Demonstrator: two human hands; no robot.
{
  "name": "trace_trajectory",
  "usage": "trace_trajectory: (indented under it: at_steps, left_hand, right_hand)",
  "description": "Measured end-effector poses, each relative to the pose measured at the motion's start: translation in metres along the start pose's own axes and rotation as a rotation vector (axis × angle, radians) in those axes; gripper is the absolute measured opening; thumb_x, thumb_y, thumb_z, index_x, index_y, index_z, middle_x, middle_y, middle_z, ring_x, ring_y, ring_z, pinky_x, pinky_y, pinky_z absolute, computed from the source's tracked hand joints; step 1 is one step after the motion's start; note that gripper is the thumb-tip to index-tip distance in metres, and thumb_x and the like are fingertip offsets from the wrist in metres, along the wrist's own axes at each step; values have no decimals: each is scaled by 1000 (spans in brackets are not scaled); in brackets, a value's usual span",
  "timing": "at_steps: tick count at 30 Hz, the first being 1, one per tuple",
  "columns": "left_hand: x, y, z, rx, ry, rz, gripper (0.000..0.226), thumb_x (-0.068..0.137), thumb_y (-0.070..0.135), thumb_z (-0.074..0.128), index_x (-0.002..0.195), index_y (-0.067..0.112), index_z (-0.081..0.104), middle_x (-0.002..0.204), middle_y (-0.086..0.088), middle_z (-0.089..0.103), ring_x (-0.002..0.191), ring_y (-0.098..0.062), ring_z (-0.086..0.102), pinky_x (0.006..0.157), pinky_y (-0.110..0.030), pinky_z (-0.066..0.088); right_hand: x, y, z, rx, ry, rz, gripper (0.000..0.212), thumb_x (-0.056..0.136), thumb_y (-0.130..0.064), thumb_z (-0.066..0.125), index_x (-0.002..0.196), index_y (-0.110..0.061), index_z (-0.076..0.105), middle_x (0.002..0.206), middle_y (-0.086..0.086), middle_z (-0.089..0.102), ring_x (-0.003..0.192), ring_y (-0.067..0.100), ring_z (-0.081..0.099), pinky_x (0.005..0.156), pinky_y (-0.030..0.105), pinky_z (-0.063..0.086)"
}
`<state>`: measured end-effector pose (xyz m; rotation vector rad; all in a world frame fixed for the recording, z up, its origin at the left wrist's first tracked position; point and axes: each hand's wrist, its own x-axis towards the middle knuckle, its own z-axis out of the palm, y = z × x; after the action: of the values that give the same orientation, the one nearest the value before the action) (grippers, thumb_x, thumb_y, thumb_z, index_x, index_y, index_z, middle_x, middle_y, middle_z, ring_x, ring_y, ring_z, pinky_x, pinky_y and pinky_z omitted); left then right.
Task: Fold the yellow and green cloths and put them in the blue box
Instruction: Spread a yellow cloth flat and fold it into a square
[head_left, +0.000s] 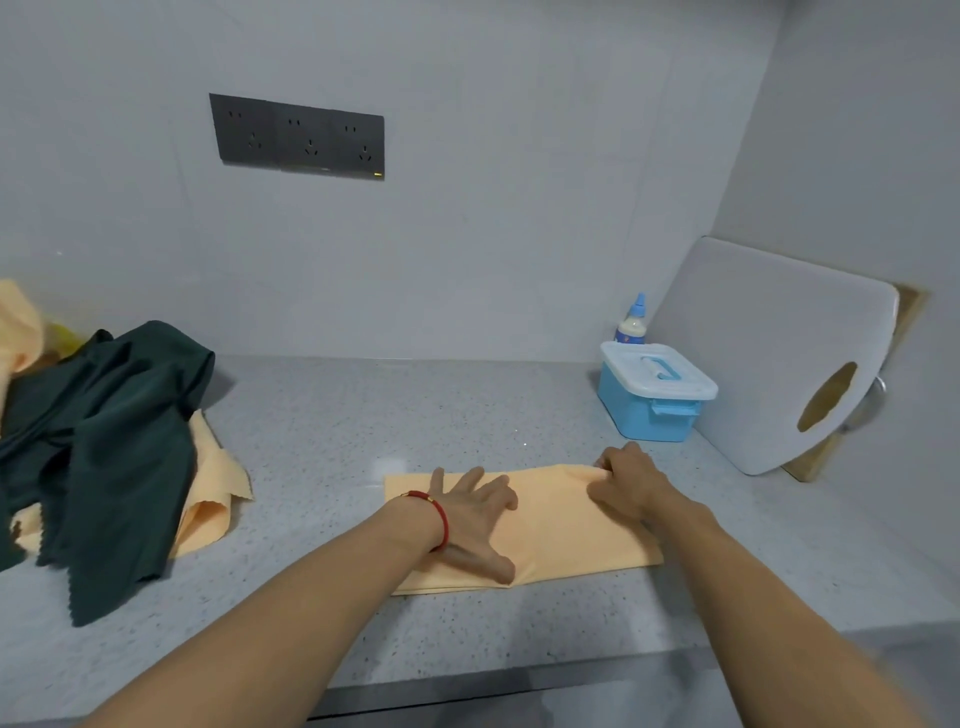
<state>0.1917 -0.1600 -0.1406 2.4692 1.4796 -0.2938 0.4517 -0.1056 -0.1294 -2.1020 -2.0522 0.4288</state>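
- Grey speckled countertop: the work surface, and everything below lies or stands on it.
- White cutting board: leans against the right wall at the back corner, a wooden board partly hidden behind it; both stand clear of the folding area.
- Green cloth: unfolded and rumpled at the far left, heaped over another yellow cloth; both judged to be waiting their turn.
- Folded yellow cloth: a long flat strip at the centre front, under both hands.
- Blue box: near the strip's right end, beside the cutting board, its white lid on and apparently latched; it must be opened before anything goes in.
- Left hand: fingers spread, palm pressing flat on the strip, apparently to pin it and smooth it; it grips nothing.
- Right hand: fingers curled, pinching the strip's far right edge, probably to bring that end over.
- Glue bottle: upright behind the box.
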Motion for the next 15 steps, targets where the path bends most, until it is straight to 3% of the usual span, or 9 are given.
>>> trace_trajectory:
  at_steps: [2, 4, 6, 8, 11, 15]
  left_hand:
    - [3, 1, 6, -98, 11, 2, 94, 71, 69, 59, 147, 32, 19, 169, 9, -2, 154, -20, -17, 118, -64, -13]
    - [4, 0, 11, -147, 37, 0, 94, 71, 71, 59, 146, 33, 19, 169, 9, -3, 154, -18, -19, 118, -62, -15]
    - [3, -1, 15, -161, 68, 0, 97, 70, 78, 57, 148, 35, 19, 169, 10, -4, 154, -17, -18, 118, -62, -16]
    - [2, -2, 17, -141, 83, -12, 109, 69, 85, 53, 155, 32, 11, 169, 11, -8, 154, -15, -19, 118, -61, -16]
    - [2, -4, 17, -80, 59, -38, 124, 71, 92, 46, 161, 25, -6, 168, 11, -17, 153, -14, -21, 119, -61, -14]
    - [3, -4, 15, -41, 41, -43, 129, 67, 97, 40, 161, 24, -9, 167, 11, -19, 153, -14, -20, 119, -61, -12]
  right_hand:
    - [-2, 4, -2, 168, 39, -15, 13, 88, -24, 61, 98, -26, 53, 107, 2, 60, 94, 18, 59, 83, 39, 53]
    - [-5, 8, -6, 377, 61, 22, 19, 90, -28, 63, 104, -24, 50, 108, 0, 65, 92, 17, 64, 73, 34, 52]
    - [-7, 12, -12, 482, -25, 113, 42, 89, -38, 68, 120, -18, 48, 120, -3, 61, 102, 19, 64, 80, 35, 53]
    - [-7, 16, -19, 340, -161, 165, 55, 89, -48, 70, 125, -9, 53, 122, 2, 63, 106, 22, 64, 90, 38, 52]
    - [-7, 22, -24, 288, -271, 131, 44, 94, -46, 68, 117, -9, 66, 117, 6, 72, 106, 23, 68, 104, 45, 51]
    - [-15, 21, -29, 505, -283, 96, 30, 100, -38, 61, 119, -16, 63, 114, 3, 74, 105, 22, 71, 101, 47, 54]
